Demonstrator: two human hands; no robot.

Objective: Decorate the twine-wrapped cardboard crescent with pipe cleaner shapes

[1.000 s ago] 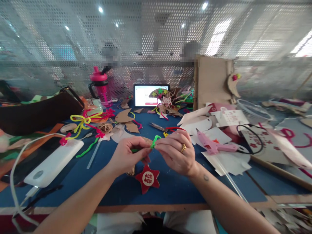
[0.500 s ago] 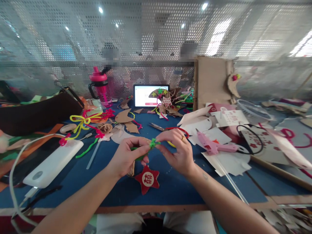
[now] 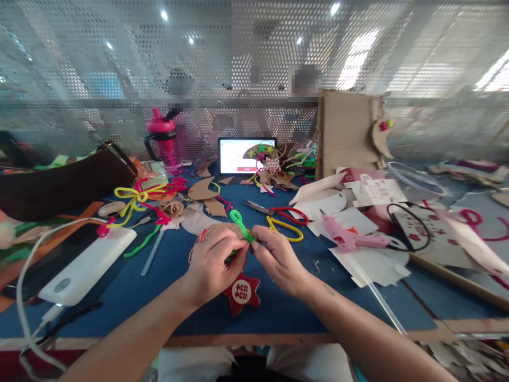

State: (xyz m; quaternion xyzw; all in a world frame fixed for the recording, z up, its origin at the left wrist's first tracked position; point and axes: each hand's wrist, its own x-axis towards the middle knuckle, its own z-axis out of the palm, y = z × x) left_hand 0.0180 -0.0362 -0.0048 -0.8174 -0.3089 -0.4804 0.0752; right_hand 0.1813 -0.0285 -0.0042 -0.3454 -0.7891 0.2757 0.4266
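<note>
- The left hand (image 3: 210, 268) grasps a round burlap piece (image 3: 217, 232), held up off the table.
- The right hand (image 3: 276, 262) pinches a green pipe cleaner (image 3: 237, 223) at the burlap's edge.
- A red felt star (image 3: 241, 293) lies just below the hands on the blue table (image 3: 286, 313).
- Red-handled scissors (image 3: 274, 212) and a pink glue gun (image 3: 350, 240) lie beyond the right hand.
- A tablet (image 3: 234, 156) stands farthest away.
</note>
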